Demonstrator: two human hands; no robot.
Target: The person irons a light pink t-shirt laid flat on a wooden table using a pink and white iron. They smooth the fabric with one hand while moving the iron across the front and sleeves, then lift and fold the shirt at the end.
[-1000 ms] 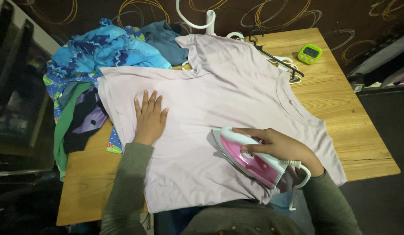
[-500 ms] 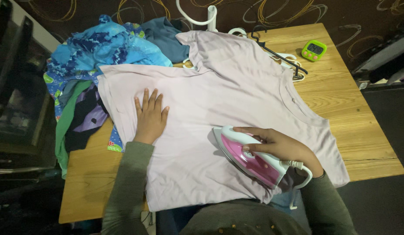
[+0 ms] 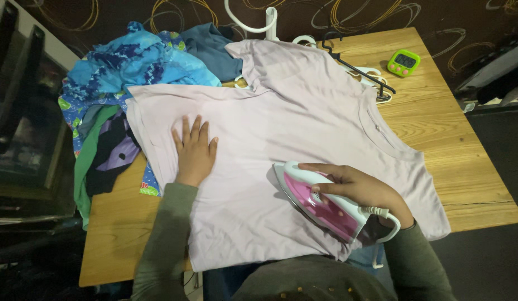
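Note:
A pale lilac T-shirt (image 3: 281, 128) lies spread flat over a wooden table (image 3: 465, 167). My left hand (image 3: 193, 149) rests palm down on the shirt's left part, fingers apart, pressing the cloth. My right hand (image 3: 362, 189) grips the handle of a pink and white iron (image 3: 317, 203), which stands sole-down on the shirt's lower right area, its nose pointing to the upper left. A white cord leaves the iron's rear by my wrist.
A heap of blue, green and dark clothes (image 3: 119, 83) covers the table's left end. Black and white hangers (image 3: 359, 72) lie at the back, a small green timer (image 3: 403, 62) at the far right corner. Dark furniture stands to the left.
Both hands and the iron stay almost where they were on the shirt. Only the view has shifted slightly.

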